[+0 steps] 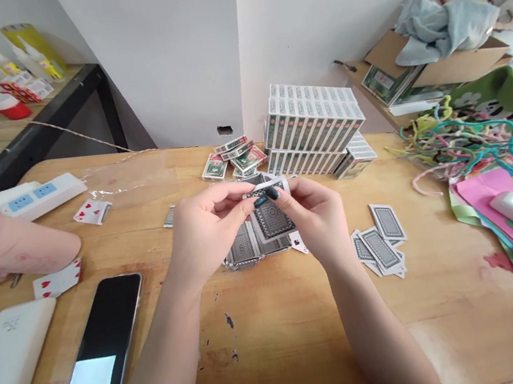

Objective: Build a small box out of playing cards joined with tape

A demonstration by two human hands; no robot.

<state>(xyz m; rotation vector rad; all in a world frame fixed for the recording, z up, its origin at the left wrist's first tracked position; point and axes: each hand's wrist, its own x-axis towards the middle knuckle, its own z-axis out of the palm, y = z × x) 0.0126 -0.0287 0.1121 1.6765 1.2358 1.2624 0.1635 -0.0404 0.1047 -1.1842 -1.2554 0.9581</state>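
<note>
Forearms (pixel 158 357) lie nearest; a card (pixel 274 218), long axis pointing away, is pinched by left hand (pixel 208 229) and right hand (pixel 318 218) above card-built piece (pixel 240 246).

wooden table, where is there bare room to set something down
The table is bare between the forearms, and between the loose cards and coloured sheets. Crowded: left, around the phone; beyond the left hand and right hand, with card boxes.
</note>
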